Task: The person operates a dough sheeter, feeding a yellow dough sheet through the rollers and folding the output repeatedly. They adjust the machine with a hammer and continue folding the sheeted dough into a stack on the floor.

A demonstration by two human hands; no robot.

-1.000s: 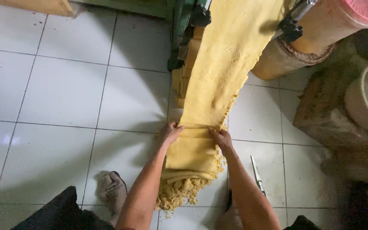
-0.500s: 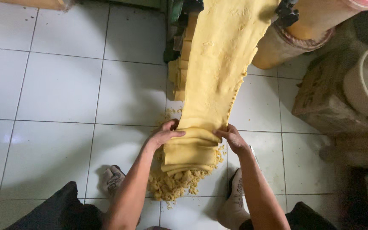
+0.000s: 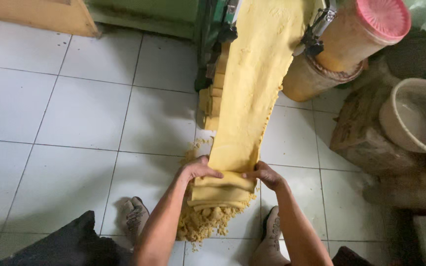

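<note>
A long yellow dough sheet (image 3: 252,83) hangs down from a green machine (image 3: 213,24) toward the white tiled floor. Its lower end lies folded in a stack of layers (image 3: 223,189) between my hands, with a crumbly ragged end (image 3: 200,224) beneath. My left hand (image 3: 198,170) rests on the top fold at its left edge, fingers laid over the dough. My right hand (image 3: 265,175) grips the right edge of the same fold. Both forearms reach up from the bottom of the view.
A tan cylinder with a pink lid (image 3: 366,29) and a second drum (image 3: 311,74) stand right of the machine. A pale round basin (image 3: 415,118) sits on sacks at the right. My feet in sandals (image 3: 134,216) stand either side of the stack.
The dough sheet has fed further down and another layer is folded onto the stack. My hands have shifted slightly lower and closer together on the top fold.
</note>
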